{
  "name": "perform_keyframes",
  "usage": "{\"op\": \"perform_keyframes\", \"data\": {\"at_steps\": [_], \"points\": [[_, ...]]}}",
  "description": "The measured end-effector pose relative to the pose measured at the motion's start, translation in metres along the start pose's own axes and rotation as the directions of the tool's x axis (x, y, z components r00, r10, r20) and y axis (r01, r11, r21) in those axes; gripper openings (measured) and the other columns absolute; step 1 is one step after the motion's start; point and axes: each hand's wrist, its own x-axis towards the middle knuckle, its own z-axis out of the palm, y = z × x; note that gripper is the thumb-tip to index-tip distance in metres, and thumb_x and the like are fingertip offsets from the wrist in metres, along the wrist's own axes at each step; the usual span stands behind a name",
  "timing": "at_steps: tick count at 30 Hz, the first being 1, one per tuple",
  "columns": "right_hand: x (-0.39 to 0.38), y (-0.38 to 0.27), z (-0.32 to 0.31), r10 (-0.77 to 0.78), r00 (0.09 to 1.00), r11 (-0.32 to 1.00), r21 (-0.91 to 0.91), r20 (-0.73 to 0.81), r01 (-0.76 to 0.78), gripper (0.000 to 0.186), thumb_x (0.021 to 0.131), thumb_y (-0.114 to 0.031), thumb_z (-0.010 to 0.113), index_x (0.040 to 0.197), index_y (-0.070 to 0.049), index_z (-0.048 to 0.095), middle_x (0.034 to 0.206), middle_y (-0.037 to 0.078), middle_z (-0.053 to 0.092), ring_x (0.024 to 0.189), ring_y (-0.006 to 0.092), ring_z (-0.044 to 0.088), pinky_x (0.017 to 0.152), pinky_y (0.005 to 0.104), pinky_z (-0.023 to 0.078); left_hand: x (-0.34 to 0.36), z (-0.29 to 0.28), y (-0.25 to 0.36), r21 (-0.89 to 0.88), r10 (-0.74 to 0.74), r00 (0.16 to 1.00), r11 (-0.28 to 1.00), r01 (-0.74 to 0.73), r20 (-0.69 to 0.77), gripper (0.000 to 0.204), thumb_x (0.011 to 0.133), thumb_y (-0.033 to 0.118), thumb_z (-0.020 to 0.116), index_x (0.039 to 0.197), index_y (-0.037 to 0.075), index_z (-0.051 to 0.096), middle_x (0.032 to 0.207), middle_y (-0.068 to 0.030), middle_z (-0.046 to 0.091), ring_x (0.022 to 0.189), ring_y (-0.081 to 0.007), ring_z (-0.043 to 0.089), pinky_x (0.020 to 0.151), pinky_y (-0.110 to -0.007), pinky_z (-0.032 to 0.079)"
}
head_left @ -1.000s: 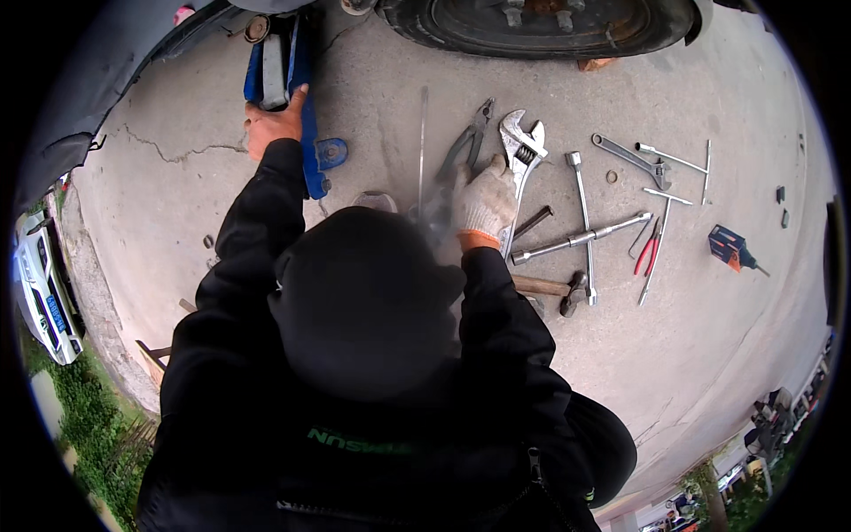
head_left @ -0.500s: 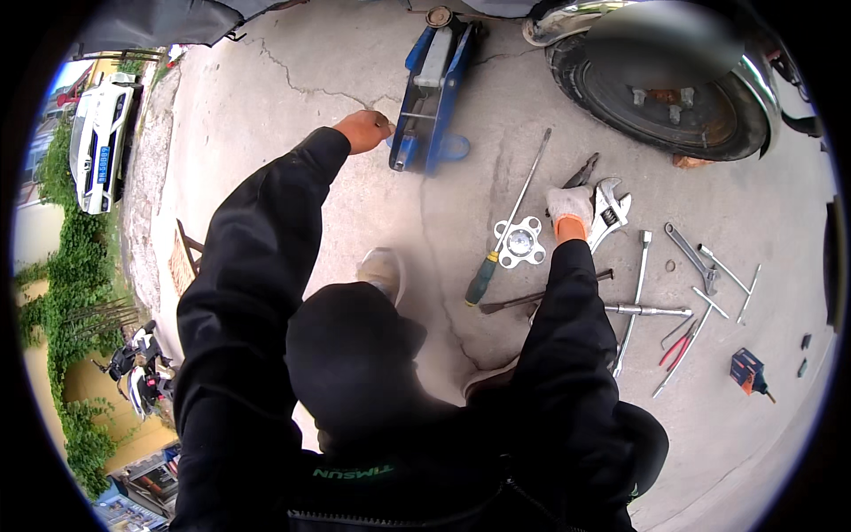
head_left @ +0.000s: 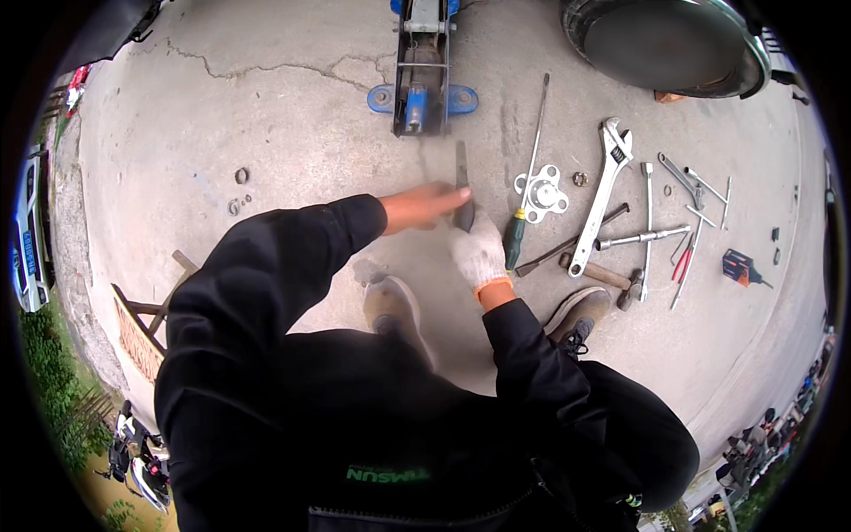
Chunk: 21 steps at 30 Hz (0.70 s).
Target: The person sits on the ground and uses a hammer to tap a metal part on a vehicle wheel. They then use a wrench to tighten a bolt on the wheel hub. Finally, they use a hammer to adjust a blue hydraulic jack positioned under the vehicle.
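Observation:
My gloved right hand [head_left: 479,254] is closed around dark pliers [head_left: 461,166], which point away from me. My bare left hand [head_left: 421,207] reaches in from the left with its fingers stretched out. One fingertip lies across the pliers just above the glove. Both hands are in front of me above the concrete, between my shoes and the blue floor jack [head_left: 415,106]. The pliers' handles are mostly hidden by the glove. Right of the hands lie a screwdriver [head_left: 515,229] with a green handle and a silver three-lobed hub piece [head_left: 543,193].
A large adjustable wrench [head_left: 594,199], a hammer [head_left: 605,273], a socket bar [head_left: 645,236], red-handled pliers [head_left: 683,259] and a small dark box [head_left: 743,266] lie on the right. A wheel [head_left: 603,53] stands at the far right. Rings [head_left: 242,176] and a wooden stool [head_left: 137,332] are on the left.
My right hand has lifted the pliers from beside the adjustable wrench and brought them left. My left hand has left the jack and moved to the pliers. The view has shifted.

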Motion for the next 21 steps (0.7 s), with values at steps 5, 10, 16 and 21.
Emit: {"op": "perform_keyframes", "data": {"at_steps": [5,10,16,21], "points": [[-0.019,-0.028,0.037,-0.301,0.924,0.714,-0.698,-0.237,0.054,0.033,0.082,-0.018,0.059,0.108,0.002,0.057,0.094,0.015,0.064,0.086,0.0305,0.066,0.067,0.0377,0.055,0.023,0.013,-0.028,-0.37,0.0,0.987,0.927,-0.059,-0.158,0.076,0.096,0.053,0.052,0.141,-0.006,0.037,0.14,-0.0185,0.046,0.126,-0.0235,0.048,0.105,-0.036,0.041],[-0.024,-0.081,0.041,0.024,0.978,0.679,-0.714,-0.209,-0.169,0.064,0.079,-0.024,0.069,0.127,0.008,0.042,0.115,0.023,0.061,0.107,0.0356,0.063,0.085,0.0429,0.054,0.019,-0.002,-0.033,-0.5,0.069,0.995,0.861,-0.095,-0.071,0.06,0.098,0.052,0.05,0.13,0.001,0.054,0.127,-0.0101,0.059,0.114,-0.0186,0.056,0.1,-0.033,0.044],[-0.015,-0.077,0.06,-0.23,0.902,0.448,-0.863,-0.365,-0.235,0.044,0.091,-0.018,0.053,0.126,0.007,0.048,0.109,0.016,0.061,0.1,0.028,0.062,0.076,0.0378,0.055,0.032,-0.015,-0.039,-0.478,0.199,0.98,0.862,-0.17,0.011,0.062,0.096,0.054,0.054,0.131,0.002,0.054,0.127,-0.0091,0.059,0.114,-0.0179,0.056,0.099,-0.034,0.045],[-0.019,-0.09,0.065,-0.253,0.897,0.351,-0.899,-0.362,-0.264,0.045,0.091,-0.02,0.051,0.129,0.004,0.048,0.115,0.018,0.059,0.101,0.0291,0.059,0.076,0.0369,0.053,0.024,-0.019,-0.032,-0.609,0.175,0.982,0.787,-0.099,0.066,0.063,0.093,0.056,0.057,0.13,0.005,0.055,0.126,-0.0082,0.06,0.112,-0.0165,0.057,0.097,-0.033,0.047]]}}
